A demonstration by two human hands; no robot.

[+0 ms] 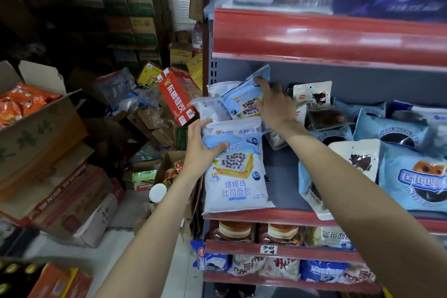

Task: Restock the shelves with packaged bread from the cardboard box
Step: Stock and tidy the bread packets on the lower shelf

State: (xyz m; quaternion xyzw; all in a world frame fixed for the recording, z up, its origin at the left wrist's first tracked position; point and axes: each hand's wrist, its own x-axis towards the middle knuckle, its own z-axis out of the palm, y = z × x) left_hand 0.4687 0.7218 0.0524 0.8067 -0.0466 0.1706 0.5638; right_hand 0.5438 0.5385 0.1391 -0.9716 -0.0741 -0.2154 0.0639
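Several white-and-blue blueberry toast bread bags stand in a row at the left end of the grey middle shelf (280, 176). My left hand (203, 150) grips the top of the front bread bag (235, 176), thumb over its upper edge. My right hand (273, 104) lies with fingers spread flat against a rear bread bag (242, 101), which leans tilted against the shelf back. No cardboard box of bread can be picked out for certain.
Blue bread packs (391, 133) and dark-printed snack bags fill the shelf to the right. A red-edged shelf (326, 34) hangs just above. Lower shelves (278, 249) hold more packs. An open box of orange packets (31, 123) and piled cartons crowd the floor on the left.
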